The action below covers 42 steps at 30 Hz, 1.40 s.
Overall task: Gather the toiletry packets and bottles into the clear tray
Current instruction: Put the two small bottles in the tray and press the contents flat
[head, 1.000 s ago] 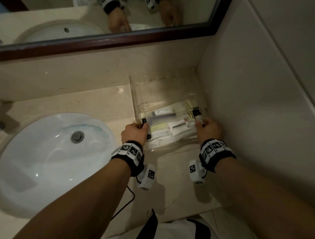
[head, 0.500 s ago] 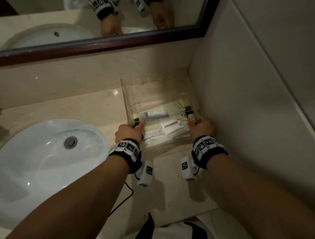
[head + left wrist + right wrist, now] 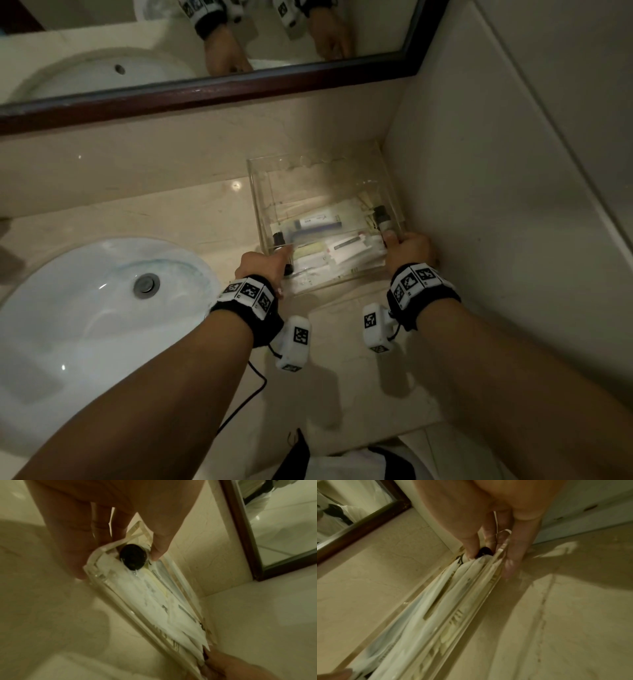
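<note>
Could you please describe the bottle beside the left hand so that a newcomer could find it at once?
Right of the sink, a clear tray sits in the counter's corner. In its near left corner stands the bottle, beside the left hand. Unlike the flat white packets next to it, it is upright with a round black cap.

Clear tray: transparent, faint yellowish tint at the walls. Inside: white packets with dark print, one pale yellow-green packet, a dark navy tube with a white label. Two small bottles with black caps, one at the tray's near-left corner, one at its right edge. Countertop: cream marble, faint veining. Sink basin: glossy white, grey metal drain. Mirror frame: dark reddish-brown. Wristbands: black with white blocks carrying black square-code markers.
</note>
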Each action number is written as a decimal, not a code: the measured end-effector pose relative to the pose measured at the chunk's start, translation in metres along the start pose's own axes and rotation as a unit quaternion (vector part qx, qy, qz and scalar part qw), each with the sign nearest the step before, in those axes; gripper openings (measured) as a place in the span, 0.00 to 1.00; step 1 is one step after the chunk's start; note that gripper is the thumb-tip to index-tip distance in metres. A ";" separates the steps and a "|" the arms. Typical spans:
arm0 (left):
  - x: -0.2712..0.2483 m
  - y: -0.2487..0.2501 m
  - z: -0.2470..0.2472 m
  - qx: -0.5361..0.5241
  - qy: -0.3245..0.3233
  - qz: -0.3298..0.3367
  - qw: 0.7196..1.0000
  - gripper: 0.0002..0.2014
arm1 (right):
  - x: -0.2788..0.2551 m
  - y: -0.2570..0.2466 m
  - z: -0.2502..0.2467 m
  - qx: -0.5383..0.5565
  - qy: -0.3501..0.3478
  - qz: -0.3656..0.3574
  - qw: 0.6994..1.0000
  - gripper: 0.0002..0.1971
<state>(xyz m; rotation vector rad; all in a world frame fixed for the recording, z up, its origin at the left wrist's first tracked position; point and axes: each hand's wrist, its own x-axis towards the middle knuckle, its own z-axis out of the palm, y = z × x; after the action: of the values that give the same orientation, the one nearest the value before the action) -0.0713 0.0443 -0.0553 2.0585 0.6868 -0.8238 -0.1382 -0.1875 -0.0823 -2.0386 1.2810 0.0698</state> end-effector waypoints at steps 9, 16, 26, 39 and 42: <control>-0.002 0.006 0.000 -0.107 -0.107 -0.061 0.987 0.21 | -0.003 0.005 0.003 0.049 0.006 0.026 0.998 0.21; 0.009 0.000 0.003 -0.162 -0.087 -0.083 0.979 0.20 | -0.007 0.003 0.003 0.111 0.000 0.072 0.991 0.21; 0.020 -0.006 -0.002 -0.106 -0.011 -0.057 0.993 0.24 | -0.008 -0.006 0.009 0.168 -0.052 0.109 0.978 0.28; 0.030 -0.007 -0.004 -0.134 0.007 0.002 0.991 0.21 | -0.014 -0.024 -0.001 0.349 -0.063 0.184 0.917 0.14; 0.034 -0.003 -0.003 -0.138 0.002 0.013 0.990 0.24 | -0.010 -0.026 -0.002 0.359 -0.064 0.181 0.913 0.19</control>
<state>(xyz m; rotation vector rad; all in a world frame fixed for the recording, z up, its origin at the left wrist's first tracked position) -0.0507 0.0547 -0.0810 1.8160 0.7305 -0.6686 -0.1230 -0.1742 -0.0632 -1.1447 1.3316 -0.0865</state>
